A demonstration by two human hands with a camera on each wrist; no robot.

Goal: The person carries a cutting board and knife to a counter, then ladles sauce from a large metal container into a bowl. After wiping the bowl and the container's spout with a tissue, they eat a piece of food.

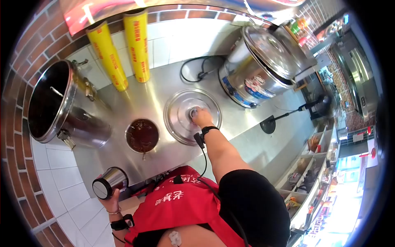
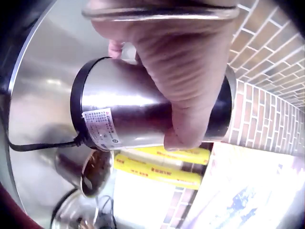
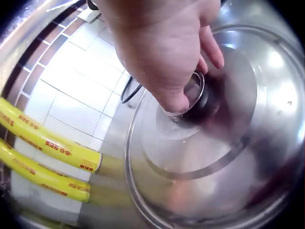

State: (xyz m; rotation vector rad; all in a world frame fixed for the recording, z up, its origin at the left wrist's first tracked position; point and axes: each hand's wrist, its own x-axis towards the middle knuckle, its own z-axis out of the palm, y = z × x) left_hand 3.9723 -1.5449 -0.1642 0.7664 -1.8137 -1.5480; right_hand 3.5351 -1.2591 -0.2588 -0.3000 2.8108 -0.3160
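Observation:
My left hand [image 2: 190, 71] grips a steel cylinder [image 2: 128, 102] with black ends and a white label, tilted on its side at the table's front left. A black cord [image 2: 47, 144] runs at its rim. Just right of it in the head view, a steel pot [image 1: 142, 135] of dark brown liquid stands on the steel table [image 1: 160, 164]. My right hand [image 1: 203, 118] pinches the dark knob [image 3: 195, 93] of a round steel lid [image 1: 181, 131]. The lid appears flat over the table; its underside is hidden.
A tall steel barrel [image 1: 88, 127] with clamps stands at the far left. Two yellow wrap rolls [image 1: 108, 55] lean against the tiled wall. At the back right are a lidded steel bucket [image 1: 251, 78], a coiled cable [image 1: 201, 75] and a black stand [image 1: 268, 124].

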